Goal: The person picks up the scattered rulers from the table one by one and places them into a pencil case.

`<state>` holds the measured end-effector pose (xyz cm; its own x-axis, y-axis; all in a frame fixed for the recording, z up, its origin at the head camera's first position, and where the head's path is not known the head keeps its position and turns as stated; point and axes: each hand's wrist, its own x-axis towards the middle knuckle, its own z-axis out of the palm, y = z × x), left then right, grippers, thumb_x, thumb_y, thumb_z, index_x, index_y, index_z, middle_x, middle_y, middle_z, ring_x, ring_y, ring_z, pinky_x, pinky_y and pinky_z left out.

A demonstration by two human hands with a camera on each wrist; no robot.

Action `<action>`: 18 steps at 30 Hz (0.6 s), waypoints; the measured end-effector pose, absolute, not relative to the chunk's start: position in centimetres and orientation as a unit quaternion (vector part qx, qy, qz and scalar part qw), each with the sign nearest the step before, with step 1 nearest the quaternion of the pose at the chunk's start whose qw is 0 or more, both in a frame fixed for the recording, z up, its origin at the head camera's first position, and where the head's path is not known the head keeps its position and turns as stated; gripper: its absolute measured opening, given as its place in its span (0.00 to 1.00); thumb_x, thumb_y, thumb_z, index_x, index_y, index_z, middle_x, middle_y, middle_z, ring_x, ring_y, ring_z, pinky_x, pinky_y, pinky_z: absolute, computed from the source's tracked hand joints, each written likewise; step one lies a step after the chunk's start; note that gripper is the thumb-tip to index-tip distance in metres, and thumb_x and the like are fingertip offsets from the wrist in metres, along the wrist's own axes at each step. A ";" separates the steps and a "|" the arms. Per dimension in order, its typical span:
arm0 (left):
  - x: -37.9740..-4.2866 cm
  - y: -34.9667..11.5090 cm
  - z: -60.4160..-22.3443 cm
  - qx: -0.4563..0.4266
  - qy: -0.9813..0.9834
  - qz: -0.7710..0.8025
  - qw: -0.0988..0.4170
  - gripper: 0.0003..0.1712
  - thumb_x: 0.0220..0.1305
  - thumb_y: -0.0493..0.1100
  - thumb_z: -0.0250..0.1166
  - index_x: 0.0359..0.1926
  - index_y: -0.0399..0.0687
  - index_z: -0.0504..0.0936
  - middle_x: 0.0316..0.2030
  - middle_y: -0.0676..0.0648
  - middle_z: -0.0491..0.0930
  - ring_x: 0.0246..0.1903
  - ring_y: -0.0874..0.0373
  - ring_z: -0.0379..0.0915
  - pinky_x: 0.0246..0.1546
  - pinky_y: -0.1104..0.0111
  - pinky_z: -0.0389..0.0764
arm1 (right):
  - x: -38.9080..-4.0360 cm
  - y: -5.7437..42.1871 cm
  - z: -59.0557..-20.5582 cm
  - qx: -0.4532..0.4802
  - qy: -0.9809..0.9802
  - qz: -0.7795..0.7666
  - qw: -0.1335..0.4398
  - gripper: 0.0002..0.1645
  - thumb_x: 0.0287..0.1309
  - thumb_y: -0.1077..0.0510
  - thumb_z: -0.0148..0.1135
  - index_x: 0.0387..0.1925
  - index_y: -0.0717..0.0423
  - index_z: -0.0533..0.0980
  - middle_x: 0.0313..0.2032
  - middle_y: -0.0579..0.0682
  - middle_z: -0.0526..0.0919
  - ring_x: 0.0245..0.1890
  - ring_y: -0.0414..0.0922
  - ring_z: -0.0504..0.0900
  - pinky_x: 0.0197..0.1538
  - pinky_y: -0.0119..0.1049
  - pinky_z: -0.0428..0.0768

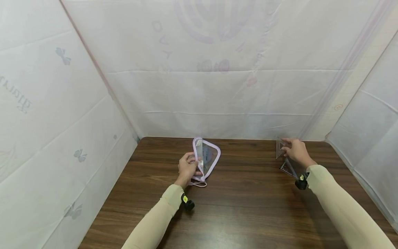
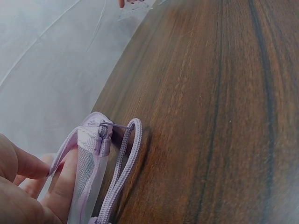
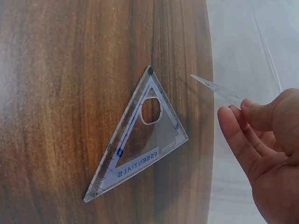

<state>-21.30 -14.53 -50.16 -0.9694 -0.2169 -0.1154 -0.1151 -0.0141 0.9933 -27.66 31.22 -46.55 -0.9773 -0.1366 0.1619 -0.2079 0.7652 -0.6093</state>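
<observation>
Holding lilac-edged pouch [image 1: 212,162] by one side in left grip [image 1: 187,167], seemingly for steadiness, over desk [image 1: 236,207]; pinching clear set square [image 1: 278,149] by its edge in right grip [image 1: 296,152], probably for thinness, near flat-lying second set square [image 3: 154,135]

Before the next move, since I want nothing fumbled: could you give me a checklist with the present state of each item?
1. Left hand grips the lilac-edged pouch: ok.
2. Right hand holds one set square: ok, pinched between thumb and fingers.
3. Second set square picked up: not ok, it lies on the table near the right hand.
4. Held set square brought to the pouch: not ok, the two are well apart.
5. Zip fully open: cannot tell; the zip slider shows near the cord loop, but not the whole zip.
</observation>
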 end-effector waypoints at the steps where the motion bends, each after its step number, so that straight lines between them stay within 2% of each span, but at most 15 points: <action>1: -21.3 -14.5 -50.2 0.118 -0.702 -0.702 0.036 0.24 0.63 0.22 0.60 0.58 0.41 0.78 0.47 0.38 0.87 0.28 0.48 0.87 0.20 0.58 0.90 | -27.7 31.2 -46.6 0.092 -0.938 0.331 0.053 0.28 0.66 0.70 0.62 0.65 0.75 0.70 0.38 0.68 0.86 0.24 0.50 0.87 0.18 0.30 0.78; 12: -21.3 -14.4 -50.1 0.119 -0.703 -0.700 0.035 0.23 0.63 0.23 0.61 0.57 0.43 0.79 0.46 0.39 0.88 0.26 0.49 0.87 0.19 0.58 0.89 | -27.8 30.7 -46.0 0.078 -0.934 0.348 0.036 0.27 0.69 0.70 0.60 0.67 0.73 0.69 0.41 0.69 0.85 0.28 0.54 0.87 0.23 0.31 0.84; 18: -21.4 -14.5 -50.2 0.112 -0.708 -0.696 0.038 0.24 0.61 0.22 0.60 0.57 0.41 0.78 0.45 0.38 0.88 0.23 0.52 0.86 0.18 0.59 0.89 | -28.1 30.4 -46.2 0.093 -0.929 0.355 0.041 0.28 0.68 0.72 0.60 0.67 0.73 0.69 0.46 0.72 0.83 0.27 0.52 0.87 0.25 0.33 0.86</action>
